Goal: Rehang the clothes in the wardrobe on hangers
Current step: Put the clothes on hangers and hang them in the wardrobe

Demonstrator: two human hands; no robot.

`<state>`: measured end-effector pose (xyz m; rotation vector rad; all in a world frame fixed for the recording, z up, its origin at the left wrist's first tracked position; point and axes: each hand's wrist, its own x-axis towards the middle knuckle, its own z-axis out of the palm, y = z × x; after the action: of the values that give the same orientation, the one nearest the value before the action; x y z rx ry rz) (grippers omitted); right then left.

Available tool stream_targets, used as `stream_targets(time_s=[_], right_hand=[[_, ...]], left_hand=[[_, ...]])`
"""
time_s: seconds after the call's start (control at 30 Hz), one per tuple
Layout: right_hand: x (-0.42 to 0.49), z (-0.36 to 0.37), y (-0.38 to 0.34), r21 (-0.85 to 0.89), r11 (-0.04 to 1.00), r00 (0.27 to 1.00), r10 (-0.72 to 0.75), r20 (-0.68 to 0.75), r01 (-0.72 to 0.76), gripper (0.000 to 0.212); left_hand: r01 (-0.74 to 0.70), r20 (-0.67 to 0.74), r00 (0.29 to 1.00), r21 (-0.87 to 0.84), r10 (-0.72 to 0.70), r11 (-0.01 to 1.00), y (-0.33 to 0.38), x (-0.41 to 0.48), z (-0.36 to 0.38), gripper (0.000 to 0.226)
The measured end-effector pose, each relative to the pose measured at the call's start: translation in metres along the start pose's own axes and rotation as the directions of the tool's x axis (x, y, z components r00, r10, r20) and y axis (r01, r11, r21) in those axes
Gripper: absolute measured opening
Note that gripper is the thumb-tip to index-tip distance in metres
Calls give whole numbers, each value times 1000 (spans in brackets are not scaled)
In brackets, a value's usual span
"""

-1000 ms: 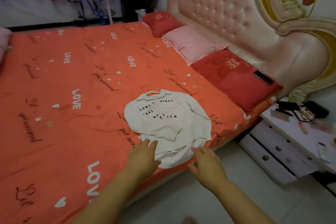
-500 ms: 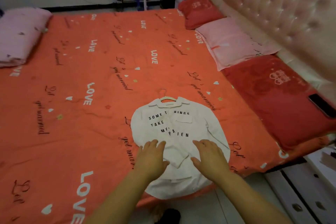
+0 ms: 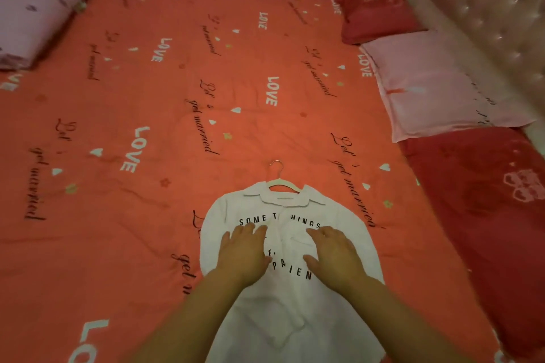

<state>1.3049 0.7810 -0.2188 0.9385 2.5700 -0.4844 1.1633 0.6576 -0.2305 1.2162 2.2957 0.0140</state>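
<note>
Orange bed [image 3: 147,215] carries three pillows [image 3: 436,91] along its right edge and one white shirt [image 3: 295,318] at its near edge. Both palms, left hand [image 3: 243,256] and right hand [image 3: 333,256], lie flat on the shirt, fingers straight, gripping nothing. One hanger [image 3: 283,183] sits in its collar.

Dim, warm, nearly shadowless light; the white shirt [image 3: 295,303] before me is the brightest area. Away from the shirt, toward the edges, the bedspread [image 3: 147,127] curves and blurs; right of it, headboard [image 3: 486,23] studs glint.

orange bed [image 3: 147,215]: white shirt [image 3: 295,303] on hanger [image 3: 281,181], pillows [image 3: 442,88].
</note>
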Motion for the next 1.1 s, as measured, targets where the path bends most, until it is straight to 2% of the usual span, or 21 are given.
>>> stream_targets(time_s=[0.17, 0.37, 0.5, 0.63, 0.73, 0.83, 1.0, 1.1], right_hand=[[97, 14, 19, 7, 998, 996, -63, 69, 62, 57], [208, 51, 47, 32, 998, 995, -56, 82, 53, 55], [274, 82, 60, -2, 997, 997, -77, 32, 77, 54], [321, 113, 61, -8, 996, 990, -94, -107, 94, 52], [334, 131, 63, -46, 995, 979, -100, -178, 93, 48], [330, 135, 65, -8, 993, 969, -114, -221, 115, 44], [281, 100, 53, 119, 976, 942, -138, -306, 182, 48], [237, 59, 33, 131, 950, 900, -217, -377, 284, 51]], left_hand=[[86, 15, 996, -25, -86, 996, -7, 82, 12, 59], [143, 45, 989, -55, -141, 988, -17, 183, 47, 62], [142, 24, 990, -76, -141, 987, -28, 237, 75, 60], [125, -63, 989, -101, -132, 987, -40, 276, 98, 60], [116, -75, 990, -95, -123, 989, -45, 289, 111, 62], [125, -92, 986, -121, -137, 985, -44, 288, 115, 64], [69, -277, 956, -115, -99, 991, -35, 258, 93, 63], [17, -347, 936, -115, -56, 993, -28, 229, 64, 57]])
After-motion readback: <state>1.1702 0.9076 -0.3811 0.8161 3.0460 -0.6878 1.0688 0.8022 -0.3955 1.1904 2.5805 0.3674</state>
